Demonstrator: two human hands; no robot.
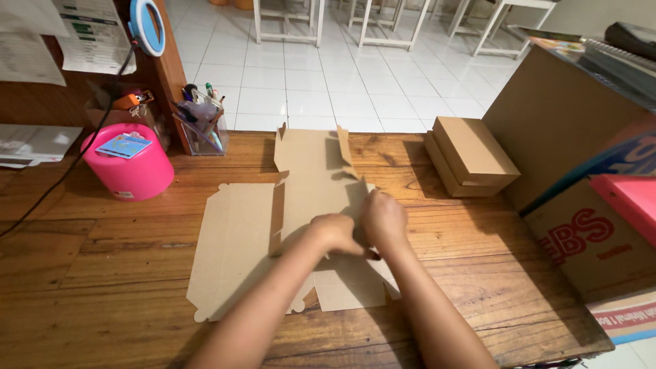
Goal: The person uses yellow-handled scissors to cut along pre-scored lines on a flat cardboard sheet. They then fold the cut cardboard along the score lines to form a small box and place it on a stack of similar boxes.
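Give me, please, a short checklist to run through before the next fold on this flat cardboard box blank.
1. Both hands on the cardboard blank: ok; the left hand and right hand press on its middle.
2. Blank fully on the wooden table: ok.
3. Far flaps raised: ok; one stands up near the far edge.
4. Space on the left: ok; the pink tub and pen holder sit apart from the blank.
5. Space on the right: ok; the folded boxes lie clear.
6. Fingertip grip on the crease: cannot tell; hidden under the hands.

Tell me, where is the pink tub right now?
In the head view, the pink tub stands on the wooden table at the far left, beside the clear pen holder and left of the flat cardboard sheet.
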